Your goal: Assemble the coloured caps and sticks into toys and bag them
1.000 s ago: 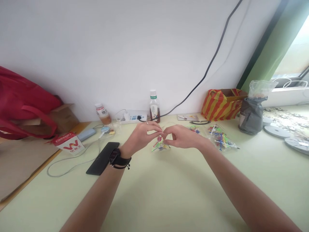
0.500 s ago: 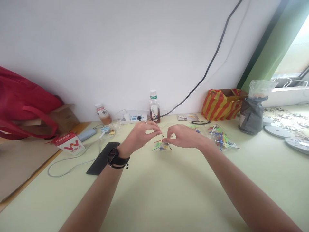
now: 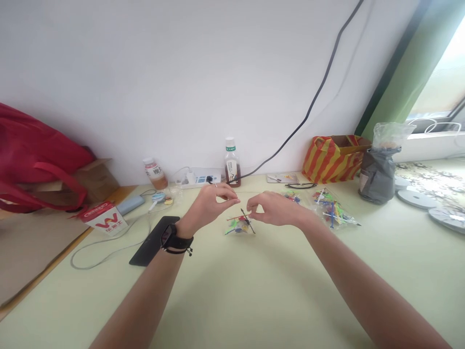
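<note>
Parted since touching earlier, your left hand [image 3: 209, 206] and right hand [image 3: 276, 208] curl near the plastic pieces [image 3: 240, 226] on the table [image 3: 236, 291]; whether either grips anything can't be told. A careless brush could scatter them.

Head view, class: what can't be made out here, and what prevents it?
All in the head view:
Whether the left hand pinches anything: too small.
Shapes of the central coloured pieces: too small, blurred.
Part of the dark slab: behind the watch.
Contents of the striped bag: behind its front.
Rest of the red bag: cut off by left edge.
</note>
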{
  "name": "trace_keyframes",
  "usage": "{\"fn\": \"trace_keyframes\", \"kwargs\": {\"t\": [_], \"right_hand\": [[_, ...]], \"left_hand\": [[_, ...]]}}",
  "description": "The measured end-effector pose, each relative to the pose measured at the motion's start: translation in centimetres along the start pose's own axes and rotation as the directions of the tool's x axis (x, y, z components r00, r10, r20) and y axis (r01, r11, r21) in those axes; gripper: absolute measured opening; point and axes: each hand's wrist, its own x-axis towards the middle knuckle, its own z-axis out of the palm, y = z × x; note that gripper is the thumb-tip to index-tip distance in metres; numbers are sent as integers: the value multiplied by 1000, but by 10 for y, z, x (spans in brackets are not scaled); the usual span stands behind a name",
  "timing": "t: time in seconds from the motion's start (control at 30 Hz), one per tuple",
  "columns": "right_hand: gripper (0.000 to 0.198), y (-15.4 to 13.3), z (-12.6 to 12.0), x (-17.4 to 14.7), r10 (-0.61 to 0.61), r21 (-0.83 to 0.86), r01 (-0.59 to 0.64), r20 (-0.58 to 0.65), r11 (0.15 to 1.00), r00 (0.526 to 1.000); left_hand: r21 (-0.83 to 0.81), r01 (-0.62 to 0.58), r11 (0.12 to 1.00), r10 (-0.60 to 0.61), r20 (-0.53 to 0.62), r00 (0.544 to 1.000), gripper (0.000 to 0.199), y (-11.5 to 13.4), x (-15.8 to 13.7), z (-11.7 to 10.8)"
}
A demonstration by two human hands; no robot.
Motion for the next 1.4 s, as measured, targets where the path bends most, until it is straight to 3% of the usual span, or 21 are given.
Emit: {"fn": "trace_keyframes", "kwargs": {"t": [0.17, 0.3, 0.33, 0.47, 0.53, 0.63, 0.7, 0.8, 0.93, 1.13, 1.3, 1.4], "right_hand": [[16, -1, -10, 1, 5, 170, 7, -69, 985, 998], [17, -6, -9, 2, -87, 302, 106, -75, 947, 993], [17, -8, -7, 3, -102, 314, 118, -67, 942, 993], [14, -7, -3, 4, -121, 394, 142, -78, 908, 990], [17, -1, -4, 5, -67, 505, 151, -181, 850, 981], [30, 15, -1, 7, 107, 631, 134, -328, 764, 938], [37, 28, 6, 8, 150, 634, 37, -239, 773, 959], [47, 43, 24, 11, 113, 555, -104, 18, 825, 993], [39, 50, 45, 16, 30, 566, -73, 85, 821, 996], [34, 52, 42, 17, 12, 543, -38, 52, 839, 999], [35, 39, 34, 16, 54, 652, 67, -165, 756, 985], [20, 27, 37, 19, 82, 669, 105, -242, 736, 967]], "left_hand": [[-216, 108, 970, -113, -11, 994, 21, -3, -2, -3], [-323, 179, 929, -169, 59, 984, 66, -5, -4, -2], [-327, 201, 924, -173, 112, 979, 66, -6, -4, -1], [-356, 296, 886, -204, 275, 940, 30, -12, -5, 4], [-375, 326, 868, -248, 242, 938, 31, -15, -5, 3], [-411, 332, 849, -317, 105, 942, 30, -17, -5, -1], [-441, 307, 843, -336, 13, 942, 29, -18, -4, -5], [-471, 266, 841, -344, -86, 935, 28, -18, -3, -8], [-500, 248, 830, -364, -150, 919, 28, -19, -3, -8], [-518, 269, 812, -405, -170, 898, 31, -22, -3, -6], [-541, 283, 792, -361, -42, 932, 29, -16, -2, 3], [-542, 286, 791, -349, -15, 937, 28, -12, -2, 8]]}}
